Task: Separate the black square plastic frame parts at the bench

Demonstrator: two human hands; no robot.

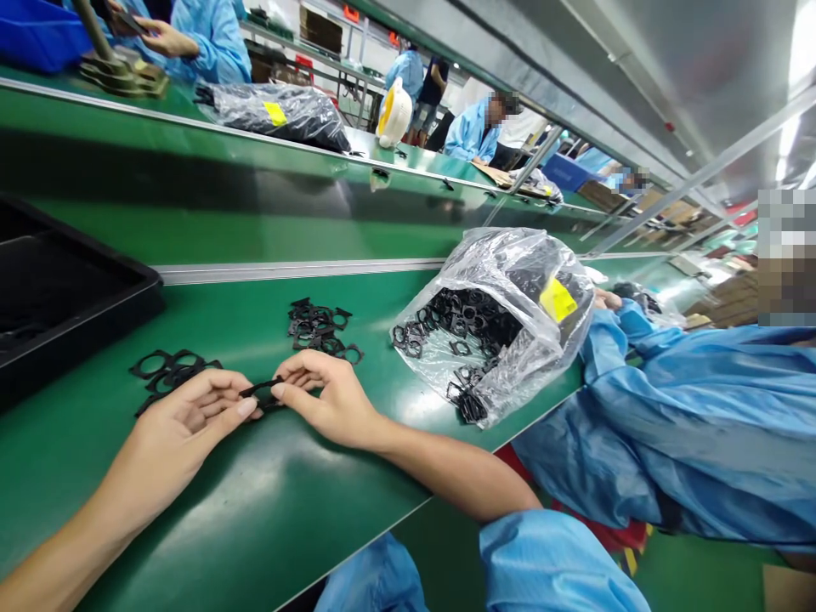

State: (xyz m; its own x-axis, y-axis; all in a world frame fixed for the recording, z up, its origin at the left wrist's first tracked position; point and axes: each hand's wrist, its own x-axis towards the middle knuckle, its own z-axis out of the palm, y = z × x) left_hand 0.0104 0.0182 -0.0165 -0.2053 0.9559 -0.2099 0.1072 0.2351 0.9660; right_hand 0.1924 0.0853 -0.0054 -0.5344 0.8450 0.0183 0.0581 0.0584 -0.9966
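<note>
- A long factory workbench with a green surface (pixel 255 510) and an aluminium edge rail (pixel 299 270) runs across the head view, with a second green bench beyond it.
- Co-workers in light blue smocks (pixel 475 132) sit along the far bench, and a blue bin (pixel 38 34) stands at the far top left. A black-filled plastic bag (pixel 274 115) and a white-and-yellow round object (pixel 393 112) lie on that far bench.
- A black tray (pixel 64 289) sits at the left of the near bench.
- A clear plastic bag with a yellow label (pixel 558 299) lies on its side to the right, spilling flat black frames (pixel 465 323) onto the green surface.
- Two loose piles of these frames lie near the hands: one (pixel 169 376) just beyond the left hand, another (pixel 319 330) just beyond the gap between the hands.
- The left hand (pixel 191 416) and right hand (pixel 331 399) meet over one narrow black frame piece (pixel 261 395), which lies between them just above the bench. The left hand's fingers are pressed close together, their tips at the piece; the right thumb and index finger pinch it, and the other right fingers curl loosely.
- A blue smock sleeve (pixel 701 425) fills the right side, a hand barely showing beyond it, apart from the two working hands.
</note>
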